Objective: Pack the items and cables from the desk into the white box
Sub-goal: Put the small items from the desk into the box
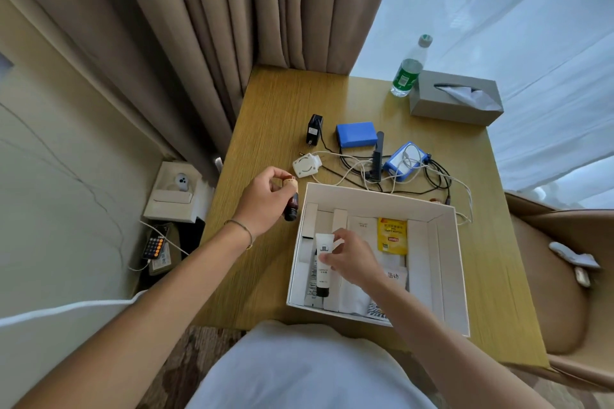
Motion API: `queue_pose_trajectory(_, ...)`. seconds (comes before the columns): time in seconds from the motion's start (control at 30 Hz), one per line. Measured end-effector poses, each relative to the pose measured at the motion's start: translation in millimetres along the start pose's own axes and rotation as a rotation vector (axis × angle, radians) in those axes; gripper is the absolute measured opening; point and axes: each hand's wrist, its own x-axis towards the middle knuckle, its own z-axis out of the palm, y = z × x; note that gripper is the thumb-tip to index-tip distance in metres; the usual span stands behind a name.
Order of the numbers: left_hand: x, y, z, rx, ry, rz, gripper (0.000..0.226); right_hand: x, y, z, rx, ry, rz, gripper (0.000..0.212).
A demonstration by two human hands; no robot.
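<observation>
The white box (445,262) sits open on the wooden desk (272,116). Inside it my right hand (352,259) grips a white tube (323,271) with a black cap, near the box's left side. A yellow tea sachet (392,236) and white packets lie in the box too. Just left of the box, my left hand (262,202) holds a small dark brown bottle (291,206) above the desk. Behind the box lie a black charger (314,129), a blue case (356,134), a white round adapter (305,165), a black comb (378,156), a blue-and-white pack (404,161) and tangled cables (432,176).
A water bottle (409,71) and a grey tissue box (455,98) stand at the desk's far right. Curtains hang behind the desk. A tan chair (558,276) is on the right. Left of the desk, a low ledge holds a white carton and a phone.
</observation>
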Motion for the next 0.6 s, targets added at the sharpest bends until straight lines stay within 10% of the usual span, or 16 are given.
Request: queue_pose_trajectory(0.6,-9,13,30,0.340,-0.094,0.221,0.006,13,10,9,-0.289,0.127,-0.127,0.008)
